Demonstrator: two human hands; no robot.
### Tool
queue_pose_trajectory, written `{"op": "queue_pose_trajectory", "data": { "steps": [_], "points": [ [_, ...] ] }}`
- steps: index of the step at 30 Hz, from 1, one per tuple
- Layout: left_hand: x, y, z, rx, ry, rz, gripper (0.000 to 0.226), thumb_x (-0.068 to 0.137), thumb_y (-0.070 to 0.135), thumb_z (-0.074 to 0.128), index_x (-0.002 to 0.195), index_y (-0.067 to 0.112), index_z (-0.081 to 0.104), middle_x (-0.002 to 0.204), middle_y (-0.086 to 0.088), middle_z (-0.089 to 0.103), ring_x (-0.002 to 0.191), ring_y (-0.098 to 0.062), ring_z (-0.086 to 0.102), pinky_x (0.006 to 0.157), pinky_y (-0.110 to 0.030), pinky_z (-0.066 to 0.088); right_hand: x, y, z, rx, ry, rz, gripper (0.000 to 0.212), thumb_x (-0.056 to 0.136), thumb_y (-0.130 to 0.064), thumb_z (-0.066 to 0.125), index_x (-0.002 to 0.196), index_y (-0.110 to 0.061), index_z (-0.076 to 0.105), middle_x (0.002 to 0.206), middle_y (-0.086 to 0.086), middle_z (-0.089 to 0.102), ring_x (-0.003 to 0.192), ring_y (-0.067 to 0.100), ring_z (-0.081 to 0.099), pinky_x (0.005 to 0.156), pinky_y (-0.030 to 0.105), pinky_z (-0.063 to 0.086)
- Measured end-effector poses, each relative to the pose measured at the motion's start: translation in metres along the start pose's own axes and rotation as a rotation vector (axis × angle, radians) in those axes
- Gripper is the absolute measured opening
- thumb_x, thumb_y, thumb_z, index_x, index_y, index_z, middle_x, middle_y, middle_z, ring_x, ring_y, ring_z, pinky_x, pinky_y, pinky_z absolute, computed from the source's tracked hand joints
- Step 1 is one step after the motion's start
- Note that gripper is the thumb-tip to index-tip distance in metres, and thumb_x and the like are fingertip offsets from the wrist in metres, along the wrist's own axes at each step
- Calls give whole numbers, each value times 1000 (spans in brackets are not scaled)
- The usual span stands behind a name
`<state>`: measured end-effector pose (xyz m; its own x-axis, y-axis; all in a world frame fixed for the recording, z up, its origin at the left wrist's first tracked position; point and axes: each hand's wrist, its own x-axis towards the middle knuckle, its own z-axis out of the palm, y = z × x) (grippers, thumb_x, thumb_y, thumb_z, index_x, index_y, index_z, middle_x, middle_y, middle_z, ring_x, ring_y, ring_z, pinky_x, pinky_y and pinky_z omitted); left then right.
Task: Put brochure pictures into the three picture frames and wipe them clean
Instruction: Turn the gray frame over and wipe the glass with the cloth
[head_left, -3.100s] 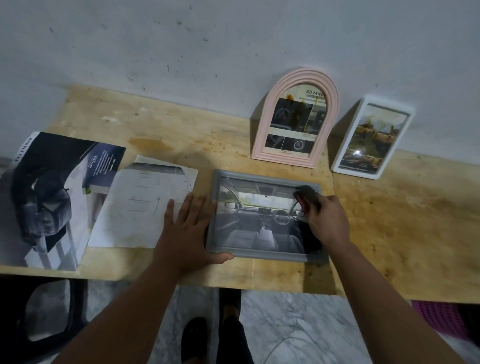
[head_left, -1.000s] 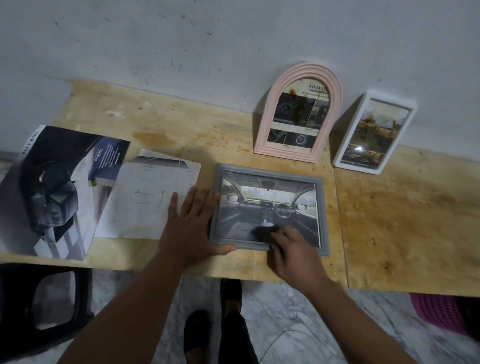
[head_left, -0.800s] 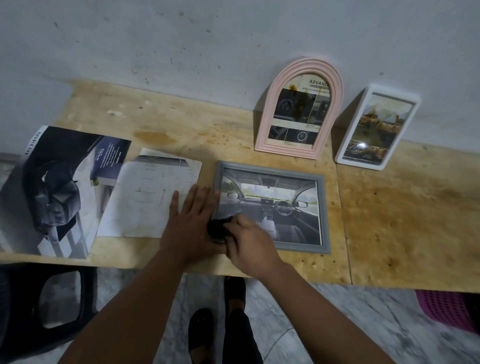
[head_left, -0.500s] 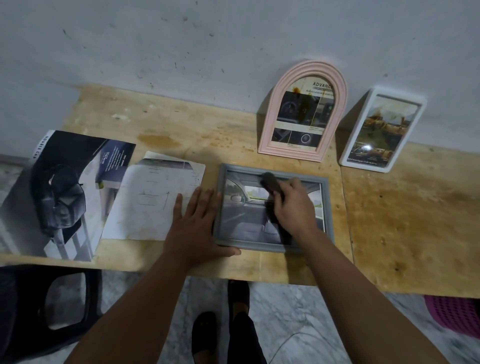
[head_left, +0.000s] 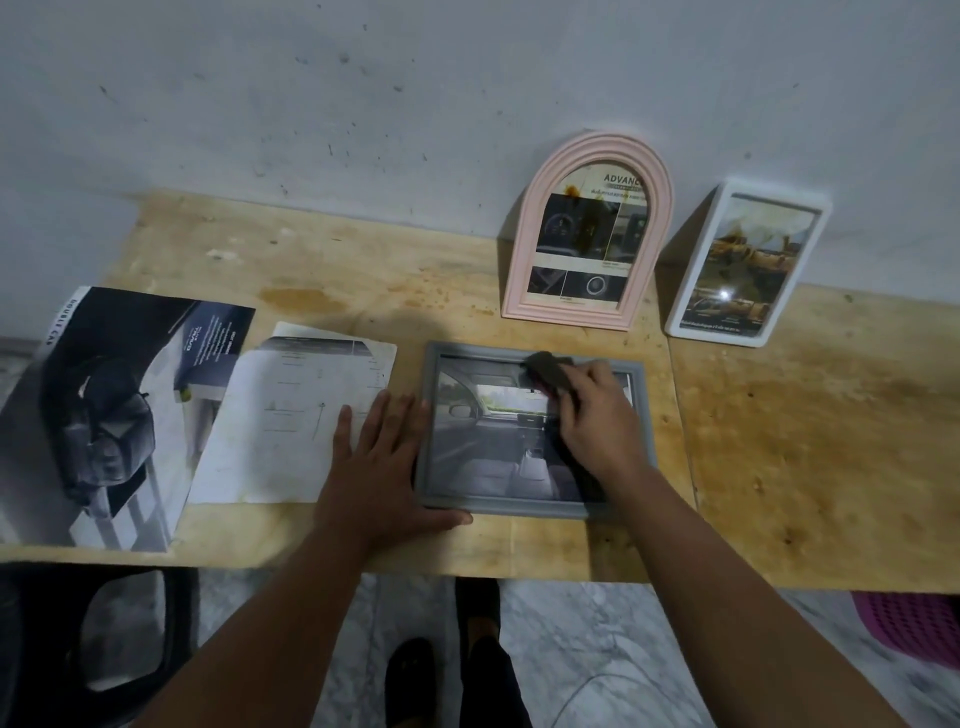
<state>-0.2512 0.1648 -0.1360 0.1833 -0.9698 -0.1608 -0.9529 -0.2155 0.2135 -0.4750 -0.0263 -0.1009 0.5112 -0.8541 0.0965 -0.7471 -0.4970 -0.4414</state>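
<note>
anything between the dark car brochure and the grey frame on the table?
Head view: a loose white brochure page lies between the dark car brochure and grey frame, with the left hand flat beside the frame.

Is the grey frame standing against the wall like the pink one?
No, the grey frame lies flat on the table, while the pink frame leans upright against the wall.

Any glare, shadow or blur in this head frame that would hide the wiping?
Head view: dim overall. A bright glare spot sits on the white frame, none on the gray frame. The right hand and its dark cloth are slightly motion-blurred. A soft shadow falls on the table behind the left hand. Wide-angle bending at the edges.
</note>
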Motion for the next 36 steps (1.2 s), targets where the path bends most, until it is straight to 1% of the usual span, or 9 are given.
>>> {"op": "queue_pose_trajectory", "data": {
  "steps": [4,8,11,13,17,23,28,33,36],
  "points": [
    [0,1,0,-3,0,2,141,61,110,29,166,20,-1,174,-7,-4,160,-28,-13,125,-65,-1,-38,-21,28,-43,-45,-123,37,93,-13,60,129,-14,67,116,6,58,100,23,57,77,36,54],
    [-1,2,-1,-7,3,3,140,62,109,29,166,20,0,175,-6,-3,160,-27,-12,126,-64,-1,-60,-29,17,133,-358,-394,41,92,-14,57,132,-14,65,119,3,58,104,18,58,79,25,48],
    [-1,2,-3,-3,-6,-3,141,60,110,30,166,21,-2,175,-4,-4,160,-25,-14,126,-63,-2,-33,7,-14,78,-251,-197,43,93,-14,54,135,-20,62,123,-2,55,106,20,58,86,33,53],
    [0,2,-3,-7,1,-11,142,60,110,31,166,21,1,175,-4,-1,160,-25,-13,126,-63,-1,-14,39,-31,-137,-97,-15,39,96,-17,56,134,-19,62,121,2,55,99,26,59,74,37,55],
    [-1,3,-3,-7,8,-13,142,60,110,32,166,20,6,175,-5,3,161,-25,-9,126,-63,0,-34,53,-33,-347,-116,63,30,96,-20,57,123,-12,68,109,11,56,88,35,60,60,41,53],
    [-2,5,-6,-36,-4,-7,143,60,108,39,166,16,13,174,-6,10,161,-27,-1,125,-65,5,-109,13,-32,-57,-212,31,33,89,-16,57,120,-22,69,103,1,60,85,23,62,59,32,52],
    [0,8,-17,-7,-143,-51,147,57,110,36,166,17,1,174,-5,-6,159,-27,-18,125,-66,-1,-82,31,-86,531,-299,390,29,100,-8,57,90,-30,73,93,5,69,79,18,68,73,39,55],
    [3,14,-29,68,-219,-62,150,55,112,30,164,17,-11,172,-6,-14,156,-31,-26,124,-63,-14,-78,94,-134,469,-6,580,22,101,-10,59,100,-27,72,94,10,71,90,30,68,73,33,48],
    [4,17,-34,46,-233,-63,151,54,112,31,164,16,-7,172,-7,-11,157,-31,-23,123,-58,-19,-85,125,-137,226,-80,553,35,100,-29,60,134,-19,63,112,10,57,107,37,61,78,34,49]
  ]
}}
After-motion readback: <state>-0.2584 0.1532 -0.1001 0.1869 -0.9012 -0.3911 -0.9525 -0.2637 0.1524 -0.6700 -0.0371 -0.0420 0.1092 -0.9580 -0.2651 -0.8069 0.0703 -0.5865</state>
